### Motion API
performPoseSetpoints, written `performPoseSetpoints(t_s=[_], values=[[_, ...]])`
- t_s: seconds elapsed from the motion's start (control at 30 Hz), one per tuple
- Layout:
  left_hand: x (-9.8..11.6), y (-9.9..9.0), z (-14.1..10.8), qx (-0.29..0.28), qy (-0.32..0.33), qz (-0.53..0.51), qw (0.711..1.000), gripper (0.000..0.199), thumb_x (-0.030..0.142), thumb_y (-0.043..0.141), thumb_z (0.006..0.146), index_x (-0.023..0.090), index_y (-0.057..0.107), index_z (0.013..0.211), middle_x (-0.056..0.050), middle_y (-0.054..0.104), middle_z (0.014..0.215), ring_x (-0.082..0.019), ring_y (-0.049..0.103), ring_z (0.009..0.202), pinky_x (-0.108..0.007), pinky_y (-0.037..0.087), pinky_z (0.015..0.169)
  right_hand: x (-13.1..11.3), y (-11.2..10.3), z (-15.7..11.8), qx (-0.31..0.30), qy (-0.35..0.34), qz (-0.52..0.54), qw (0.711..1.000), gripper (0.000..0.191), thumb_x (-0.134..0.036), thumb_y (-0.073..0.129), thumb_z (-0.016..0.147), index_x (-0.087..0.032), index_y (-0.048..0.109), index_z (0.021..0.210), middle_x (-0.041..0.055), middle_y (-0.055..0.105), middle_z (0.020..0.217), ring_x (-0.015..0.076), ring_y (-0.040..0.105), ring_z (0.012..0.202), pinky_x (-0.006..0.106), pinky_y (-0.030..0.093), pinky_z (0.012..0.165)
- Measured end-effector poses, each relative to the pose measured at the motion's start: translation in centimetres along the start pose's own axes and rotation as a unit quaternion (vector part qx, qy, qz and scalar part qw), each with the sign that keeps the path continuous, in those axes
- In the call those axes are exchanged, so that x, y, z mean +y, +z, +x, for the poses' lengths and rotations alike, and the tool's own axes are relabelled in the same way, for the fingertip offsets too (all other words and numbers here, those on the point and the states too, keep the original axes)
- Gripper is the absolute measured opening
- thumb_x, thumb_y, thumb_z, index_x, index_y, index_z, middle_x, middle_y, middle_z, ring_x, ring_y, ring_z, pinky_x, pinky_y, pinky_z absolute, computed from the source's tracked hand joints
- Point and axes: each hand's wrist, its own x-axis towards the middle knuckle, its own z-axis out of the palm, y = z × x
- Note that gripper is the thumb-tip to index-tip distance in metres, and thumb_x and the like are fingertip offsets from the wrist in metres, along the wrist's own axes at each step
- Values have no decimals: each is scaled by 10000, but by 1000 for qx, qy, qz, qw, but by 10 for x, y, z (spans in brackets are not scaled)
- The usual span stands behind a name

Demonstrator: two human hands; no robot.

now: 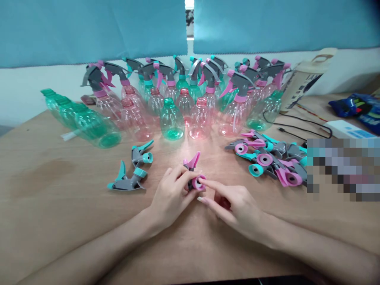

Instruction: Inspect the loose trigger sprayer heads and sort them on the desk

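My left hand [172, 190] grips a grey and pink spray trigger head [194, 160], its pink collar turned toward my right side. With the index finger stretched out, my right hand [240, 204] touches the collar's opening; its thumb is apart and the other fingers are curled. Two grey and turquoise spray heads [130, 183] lie left of my hands. A pile of pink and turquoise spray heads [264, 160] lies to the right. Beyond my hands stand uncapped bottles, among them a green bottle [171, 122] and a pink bottle [199, 122].
Several bottles with spray heads [237, 101] stand along the back. Green bottles [92, 124] lean or lie at the left. At the right are a cream tumbler [303, 79], a black cable [317, 123], a blue packet [344, 106] and a white box [341, 128]. One patch is pixelated.
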Motion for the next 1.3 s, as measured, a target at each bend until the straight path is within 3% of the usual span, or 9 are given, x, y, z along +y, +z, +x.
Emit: performPoseSetpoints(t_s=[0.3, 0.67, 0.97, 1.17, 1.3], values=[[-1, 0, 0, -2, 22, 17, 1000, 202, 263, 585, 872, 170, 599, 1050, -7, 574, 786, -132, 507, 655, -276, 397, 677, -1, -11, 8, 1, 20, -76, 997, 291, -361, 506, 909, -190, 604, 1123, -41, 584, 568, 94, 486, 447, 216, 368, 512], [-1, -3, 1, -2, -16, 32, 999, 240, 230, 562, 884, 197, 586, 1120, -22, 593, 867, -160, 526, 758, -292, 400, 724, 4, -8, 4, -47, 19, -19, 999, 384, -370, 525, 893, -182, 462, 1222, -67, 546, 568, 97, 468, 440, 211, 354, 490], [-1, -2, 1, 0, -14, 30, 999, 291, 203, 543, 889, 217, 565, 1179, -46, 602, 959, -174, 550, 816, -305, 447, 734, 3, -8, 4, -72, -37, 35, 996, 394, -305, 503, 913, -164, 421, 1272, -65, 552, 611, 88, 503, 500, 197, 426, 558], [-1, 0, 0, -1, 2, -5, 1000, 289, 197, 553, 884, 216, 559, 1172, -42, 608, 940, -162, 584, 825, -287, 492, 725, 3, -7, 4, -34, -37, 14, 999, 375, -363, 501, 914, -140, 506, 1215, -52, 581, 578, 93, 497, 457, 209, 423, 529], [0, -1, 0, -2, -24, -2, 1000, 294, 189, 593, 854, 193, 574, 1147, -46, 603, 946, -160, 599, 826, -274, 506, 723, 4, -5, 3, -24, -56, -16, 998, 419, -389, 470, 925, -142, 497, 1262, -31, 621, 598, 109, 537, 469, 227, 432, 539]])
